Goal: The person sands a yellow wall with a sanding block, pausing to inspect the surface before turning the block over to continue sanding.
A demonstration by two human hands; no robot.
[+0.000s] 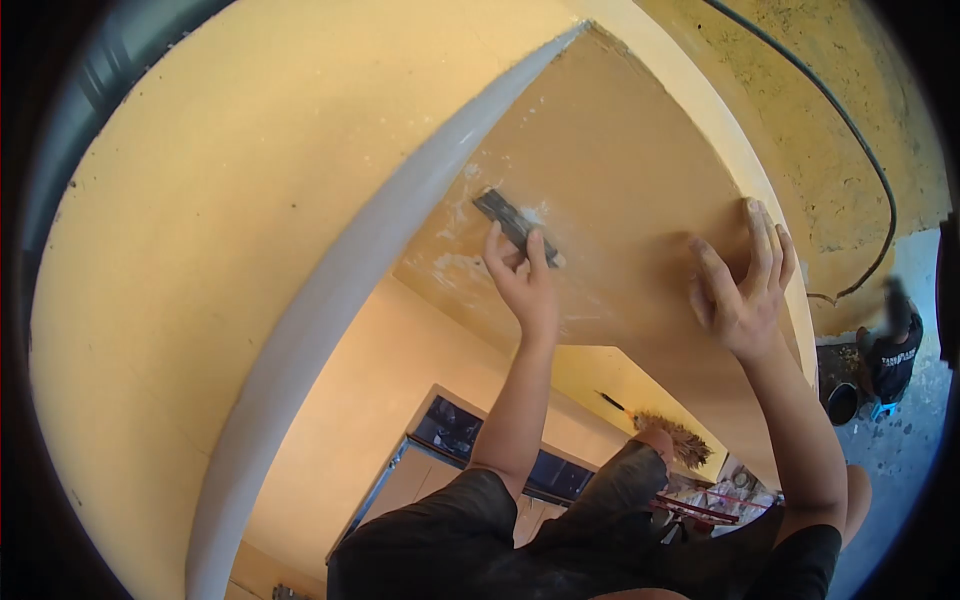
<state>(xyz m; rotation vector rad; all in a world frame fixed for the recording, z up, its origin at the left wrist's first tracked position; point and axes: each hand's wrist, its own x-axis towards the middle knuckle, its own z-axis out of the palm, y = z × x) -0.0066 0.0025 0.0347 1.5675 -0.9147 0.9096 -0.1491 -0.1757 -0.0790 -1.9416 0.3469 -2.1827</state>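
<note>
My left hand (522,285) pinches a dark, flat, rectangular putty scraper (516,227) between thumb and fingers. The scraper lies against a tan painted panel (610,150), and whitish filler smears (460,268) surround it. Pale residue shows on the tool's ends. Farther right, my right hand (745,285) is empty, its fingers apart and bent, with the tips at the same panel close to its right edge. A curved grey strip (330,270) borders the panel on the left.
A broad yellow surface (200,200) curves along the left. A black cable (850,120) hangs on the stained wall at right. Low at right, another person (893,355) is beside a dark bucket (842,403). A feather duster (672,436) and clutter lie below.
</note>
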